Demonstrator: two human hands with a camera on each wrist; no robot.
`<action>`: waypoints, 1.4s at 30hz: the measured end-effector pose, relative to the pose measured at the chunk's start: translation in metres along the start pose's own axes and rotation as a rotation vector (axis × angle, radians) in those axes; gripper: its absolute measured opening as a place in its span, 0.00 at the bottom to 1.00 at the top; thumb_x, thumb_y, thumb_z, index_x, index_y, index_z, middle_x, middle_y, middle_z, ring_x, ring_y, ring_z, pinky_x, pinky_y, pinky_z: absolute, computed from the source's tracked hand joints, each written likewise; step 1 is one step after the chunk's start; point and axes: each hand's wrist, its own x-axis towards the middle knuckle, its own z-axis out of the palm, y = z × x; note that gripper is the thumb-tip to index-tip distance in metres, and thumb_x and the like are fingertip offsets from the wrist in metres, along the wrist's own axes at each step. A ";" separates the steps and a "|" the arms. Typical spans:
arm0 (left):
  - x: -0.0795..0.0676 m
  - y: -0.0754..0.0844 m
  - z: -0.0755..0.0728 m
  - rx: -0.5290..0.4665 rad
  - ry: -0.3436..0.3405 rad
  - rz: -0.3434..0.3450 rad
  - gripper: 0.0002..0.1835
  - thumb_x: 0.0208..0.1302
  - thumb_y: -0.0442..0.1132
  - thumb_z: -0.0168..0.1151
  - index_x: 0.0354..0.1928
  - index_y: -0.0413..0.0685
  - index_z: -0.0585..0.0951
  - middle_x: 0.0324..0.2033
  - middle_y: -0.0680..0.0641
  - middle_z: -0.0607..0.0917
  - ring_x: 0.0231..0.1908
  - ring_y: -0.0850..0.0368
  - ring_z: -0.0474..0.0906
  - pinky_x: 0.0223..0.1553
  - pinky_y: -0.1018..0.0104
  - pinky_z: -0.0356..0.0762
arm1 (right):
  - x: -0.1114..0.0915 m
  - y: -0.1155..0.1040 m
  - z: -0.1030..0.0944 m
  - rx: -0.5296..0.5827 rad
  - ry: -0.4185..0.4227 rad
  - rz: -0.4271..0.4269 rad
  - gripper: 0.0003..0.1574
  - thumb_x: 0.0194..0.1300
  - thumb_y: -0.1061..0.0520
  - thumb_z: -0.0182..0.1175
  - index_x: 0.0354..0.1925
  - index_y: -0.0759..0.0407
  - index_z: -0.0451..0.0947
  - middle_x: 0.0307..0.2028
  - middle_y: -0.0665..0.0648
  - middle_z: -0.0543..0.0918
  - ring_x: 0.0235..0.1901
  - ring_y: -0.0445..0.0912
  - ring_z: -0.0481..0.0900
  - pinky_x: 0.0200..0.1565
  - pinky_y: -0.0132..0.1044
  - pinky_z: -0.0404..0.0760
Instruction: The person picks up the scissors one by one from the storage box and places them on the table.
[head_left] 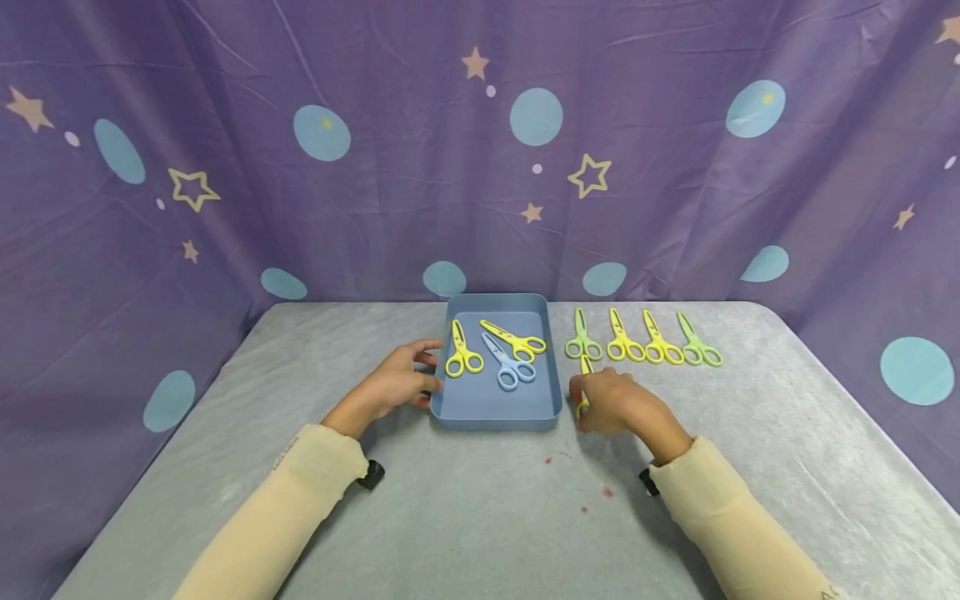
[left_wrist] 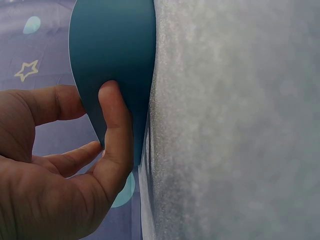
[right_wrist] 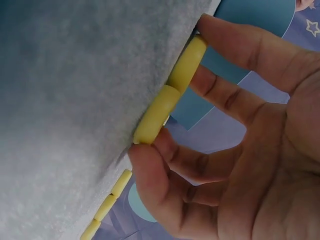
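A blue tray point(head_left: 495, 423) stands on the table, holding yellow scissors point(head_left: 458, 348), a second yellow pair point(head_left: 517, 340) and light blue scissors point(head_left: 507, 363). My left hand point(head_left: 397, 379) is at the tray's left side; in the left wrist view its fingers meet the blue wall point(left_wrist: 112, 45) and rim from both sides. To the right of the tray, my right hand point(head_left: 611, 400) pinches yellow scissors by the handles point(right_wrist: 159, 112), fingers at both ends. These scissors lie against the table, blades pointing away from me and partly covered by the hand.
Behind the right hand is a row of scissors: green point(head_left: 581, 337), yellow point(head_left: 622, 340), yellow point(head_left: 660, 340) and green point(head_left: 697, 342). A purple curtain point(head_left: 420, 167) hangs at the table's back and sides. Small red marks point(head_left: 607, 492) dot the grey cloth point(head_left: 480, 533) nearer me.
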 end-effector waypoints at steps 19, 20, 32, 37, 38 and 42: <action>-0.001 -0.001 -0.001 -0.004 0.001 0.000 0.42 0.64 0.24 0.63 0.79 0.50 0.60 0.64 0.37 0.68 0.47 0.43 0.81 0.38 0.54 0.87 | -0.006 -0.003 -0.010 -0.025 0.140 -0.046 0.19 0.67 0.48 0.68 0.52 0.55 0.83 0.48 0.61 0.82 0.51 0.62 0.78 0.47 0.59 0.78; -0.001 -0.001 -0.001 -0.004 0.002 0.001 0.42 0.64 0.24 0.63 0.79 0.49 0.60 0.64 0.37 0.68 0.47 0.43 0.81 0.38 0.54 0.87 | -0.007 -0.004 -0.010 -0.026 0.146 -0.042 0.19 0.68 0.48 0.67 0.52 0.55 0.83 0.48 0.62 0.82 0.51 0.63 0.77 0.47 0.59 0.78; 0.000 0.000 0.000 0.013 -0.006 0.004 0.42 0.65 0.25 0.63 0.79 0.50 0.60 0.64 0.37 0.68 0.48 0.43 0.81 0.38 0.55 0.87 | -0.006 -0.010 -0.012 -0.053 0.305 -0.023 0.28 0.69 0.45 0.66 0.62 0.56 0.80 0.54 0.68 0.79 0.49 0.67 0.75 0.48 0.62 0.76; 0.000 0.001 0.000 0.012 0.002 -0.001 0.42 0.65 0.25 0.63 0.79 0.50 0.61 0.64 0.37 0.68 0.47 0.44 0.81 0.37 0.55 0.87 | -0.001 -0.014 -0.015 -0.057 0.353 -0.068 0.29 0.69 0.46 0.67 0.64 0.55 0.78 0.53 0.66 0.80 0.46 0.63 0.75 0.46 0.58 0.76; 0.000 0.001 0.000 0.012 0.003 -0.002 0.42 0.65 0.25 0.63 0.79 0.50 0.61 0.64 0.37 0.68 0.47 0.44 0.81 0.37 0.55 0.87 | 0.000 -0.016 -0.015 -0.058 0.365 -0.081 0.30 0.68 0.46 0.67 0.64 0.55 0.78 0.54 0.65 0.80 0.46 0.63 0.75 0.46 0.58 0.76; -0.001 0.001 0.001 0.011 0.002 -0.001 0.42 0.65 0.24 0.63 0.79 0.49 0.61 0.64 0.37 0.68 0.47 0.44 0.81 0.38 0.55 0.87 | 0.006 -0.023 -0.016 -0.073 0.409 -0.126 0.32 0.68 0.45 0.68 0.65 0.55 0.77 0.53 0.65 0.80 0.47 0.63 0.74 0.47 0.59 0.76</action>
